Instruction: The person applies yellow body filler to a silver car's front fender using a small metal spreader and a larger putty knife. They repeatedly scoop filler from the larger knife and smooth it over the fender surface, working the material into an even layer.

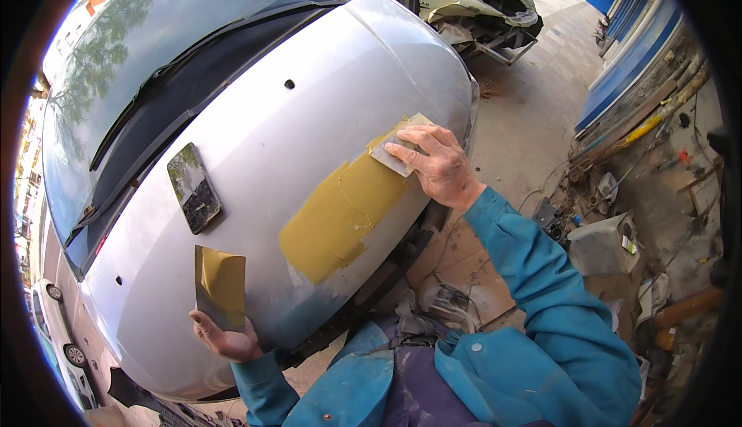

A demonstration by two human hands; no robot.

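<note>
A silver car hood [255,64] spreads out in front of me. Across its front part lies a wide patch of yellow body filler [340,214] with ragged edges. My right hand [444,166] grips a flat, pale putty spreader [398,149] and presses it against the far right end of the patch. At the lower left, my left hand [229,340] holds up a dark rectangular putty board [222,303] with yellow filler smeared on it. Its fingers are mostly behind the board.
A black phone [193,188] lies on the hood near the wiper [154,79]. A damaged car [483,6] with its front opened up stands beyond. On the right are a grey box [603,245] and scattered tools and scrap. White cars [58,319] are parked at far left.
</note>
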